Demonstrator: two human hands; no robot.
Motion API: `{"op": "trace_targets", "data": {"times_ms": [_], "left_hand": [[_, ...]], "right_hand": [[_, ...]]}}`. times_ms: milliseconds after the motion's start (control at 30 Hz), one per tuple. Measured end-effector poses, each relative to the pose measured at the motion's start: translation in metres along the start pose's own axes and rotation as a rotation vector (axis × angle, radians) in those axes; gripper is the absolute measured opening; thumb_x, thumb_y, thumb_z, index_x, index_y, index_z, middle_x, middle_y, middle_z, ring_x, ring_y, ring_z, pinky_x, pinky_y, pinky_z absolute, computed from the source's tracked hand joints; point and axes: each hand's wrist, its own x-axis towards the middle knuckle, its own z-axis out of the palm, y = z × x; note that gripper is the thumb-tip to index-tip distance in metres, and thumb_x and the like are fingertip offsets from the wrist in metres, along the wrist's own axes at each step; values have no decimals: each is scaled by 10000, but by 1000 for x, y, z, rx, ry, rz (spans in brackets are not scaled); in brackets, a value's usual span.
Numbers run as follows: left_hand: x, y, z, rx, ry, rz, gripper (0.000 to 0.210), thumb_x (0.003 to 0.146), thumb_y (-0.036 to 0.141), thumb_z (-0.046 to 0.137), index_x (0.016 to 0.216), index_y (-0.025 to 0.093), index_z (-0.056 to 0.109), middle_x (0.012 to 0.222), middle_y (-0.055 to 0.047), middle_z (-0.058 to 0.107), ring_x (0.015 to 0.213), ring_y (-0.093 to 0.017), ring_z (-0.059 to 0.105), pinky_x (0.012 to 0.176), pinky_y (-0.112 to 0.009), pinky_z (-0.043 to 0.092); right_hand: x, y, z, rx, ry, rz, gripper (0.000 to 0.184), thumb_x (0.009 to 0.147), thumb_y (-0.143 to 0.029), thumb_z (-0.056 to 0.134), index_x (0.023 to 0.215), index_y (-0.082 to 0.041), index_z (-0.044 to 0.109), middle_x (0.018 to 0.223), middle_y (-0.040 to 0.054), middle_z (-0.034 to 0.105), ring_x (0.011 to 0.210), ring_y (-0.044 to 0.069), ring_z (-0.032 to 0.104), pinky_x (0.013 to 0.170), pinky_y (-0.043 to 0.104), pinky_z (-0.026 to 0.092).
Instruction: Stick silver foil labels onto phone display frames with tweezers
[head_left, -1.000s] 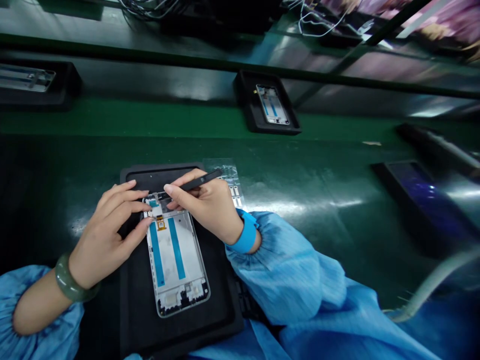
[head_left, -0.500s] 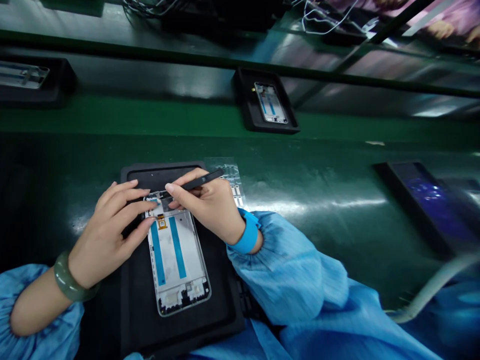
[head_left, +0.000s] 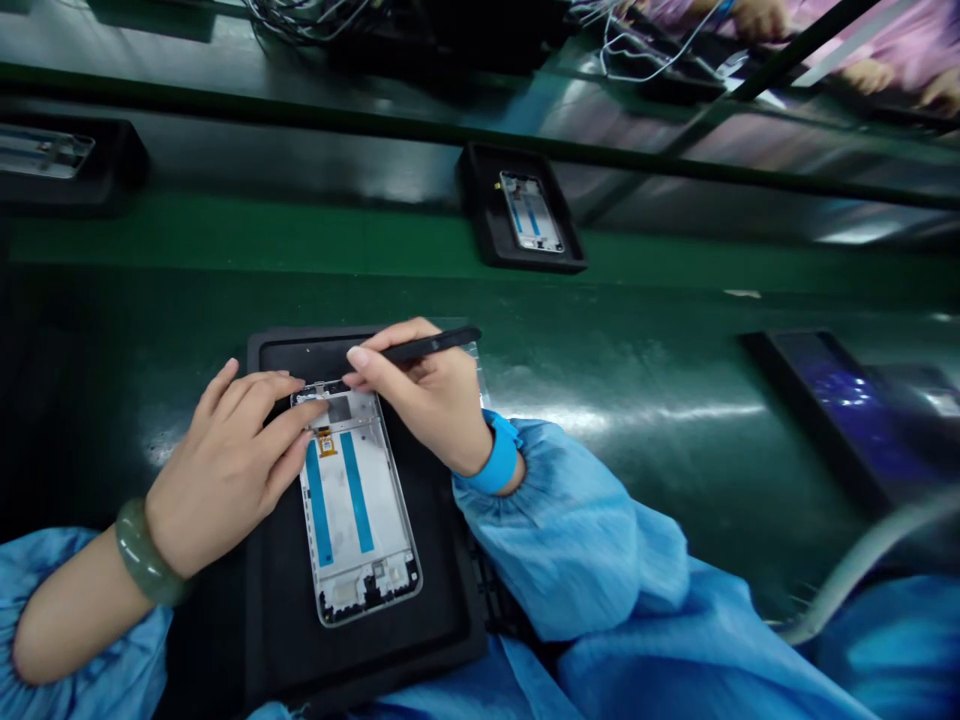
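An opened phone frame (head_left: 341, 510), silver with two blue strips and a small orange flex part (head_left: 326, 443), lies in a black tray (head_left: 442, 600). My left hand (head_left: 232, 455) rests at its upper left edge. The fingers there are apart, with index finger and thumb touching the frame near the flex part. Pinched in my right hand (head_left: 427, 395) are slim black tweezers (head_left: 435, 345), held like a pen over the frame's top edge. Their tip is hidden behind my fingers.
Another phone frame (head_left: 531, 212) lies in a black tray (head_left: 480, 205) farther back, and one more tray (head_left: 124, 165) stands at far left. At right is a dark tray (head_left: 787, 400) with a shiny purple surface. Cables (head_left: 307, 15) and a co-worker's hands (head_left: 870, 75) show beyond the rail.
My right hand has shifted slightly up and right along the frame's top, and the tweezers lean flatter. My left index finger reaches a little farther over the frame.
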Motion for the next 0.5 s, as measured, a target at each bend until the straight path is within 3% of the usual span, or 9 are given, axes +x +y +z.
{"op": "trace_targets", "data": {"times_ms": [167,500], "left_hand": [[0,2,0,-12,-7,-31,278,876,258,452,1130,231,561,1119,-83,543,1115,-251,486,1044,-556,280],[-1,4,2,-14,-16,-49,311,893,259,428,1189,227,517,1157,-88,528,1124,-250,475,1035,-576,282]], "right_hand": [[17,2,1,104,-102,-55,179,806,-371,596,838,-209,526,826,-11,589,772,120,652,729,252,551],[20,9,-3,-113,-274,-94,146,838,-340,527,863,-201,487,835,4,595,758,123,618,680,252,508]]}}
